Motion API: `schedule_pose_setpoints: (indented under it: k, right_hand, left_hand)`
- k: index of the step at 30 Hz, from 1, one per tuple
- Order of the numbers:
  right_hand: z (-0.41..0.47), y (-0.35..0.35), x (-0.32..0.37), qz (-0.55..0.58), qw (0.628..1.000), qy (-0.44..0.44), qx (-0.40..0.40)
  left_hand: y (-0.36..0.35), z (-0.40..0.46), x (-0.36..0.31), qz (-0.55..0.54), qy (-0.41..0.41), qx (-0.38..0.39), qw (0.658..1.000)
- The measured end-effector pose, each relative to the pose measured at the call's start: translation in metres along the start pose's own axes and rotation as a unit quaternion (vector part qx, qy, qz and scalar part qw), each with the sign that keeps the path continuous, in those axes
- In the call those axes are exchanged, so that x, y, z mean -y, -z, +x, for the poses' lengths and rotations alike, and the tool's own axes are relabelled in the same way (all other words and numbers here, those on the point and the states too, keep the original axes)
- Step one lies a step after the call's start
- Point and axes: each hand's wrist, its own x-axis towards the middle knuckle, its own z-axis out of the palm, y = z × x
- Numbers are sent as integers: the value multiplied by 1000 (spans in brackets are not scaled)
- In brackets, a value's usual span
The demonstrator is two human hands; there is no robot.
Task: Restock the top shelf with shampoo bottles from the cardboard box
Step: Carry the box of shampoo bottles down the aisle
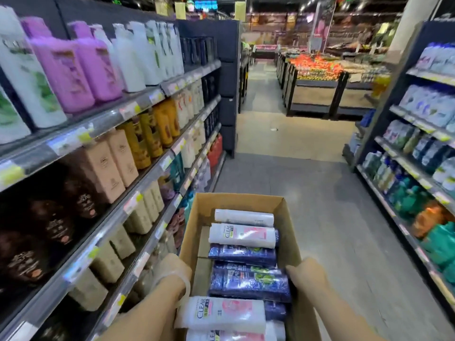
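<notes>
- Head view showed the cardboard box (236, 200) at the bottom centre of the frame, carried along the aisle with a hand on each side wall.
- Left hand (172, 269), in a thin clear glove, was curled over the box's left wall; right hand (307, 276) was closed on the right wall, its fingers inside touching a dark blue bottle (248, 281).
- Inside lay shampoo bottles on their sides, packed touching: white ones with pink labels (242, 235) and dark blue ones, stacked in at least two layers.
- Judged stiff, smooth plastic and fairly heavy if full; slippery under a glove, so each is best taken round the waist of the body, not the cap.
- Top shelf (103, 119) ran across the upper left of the frame, lined with white and purple bottles (64, 67).
</notes>
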Motion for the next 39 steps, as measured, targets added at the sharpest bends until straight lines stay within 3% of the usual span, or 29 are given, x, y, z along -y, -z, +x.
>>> schedule_pose_setpoints:
  k: [9, 20, 31, 39]
  right_hand:
    - [199, 6, 136, -42, 999, 8, 29]
    - [466, -85, 259, 42, 995, -86, 20]
    - [673, -204, 262, 47, 989, -133, 34]
    - [818, -347, 223, 41, 987, -151, 31]
  left_hand:
    - [4, 204, -128, 54, 7, -3, 998]
    - [-46, 503, -265, 48, 6, 16, 999]
    - [-189, 692, -307, 53, 48, 52, 996]
    - [-348, 845, -284, 36, 37, 74, 996]
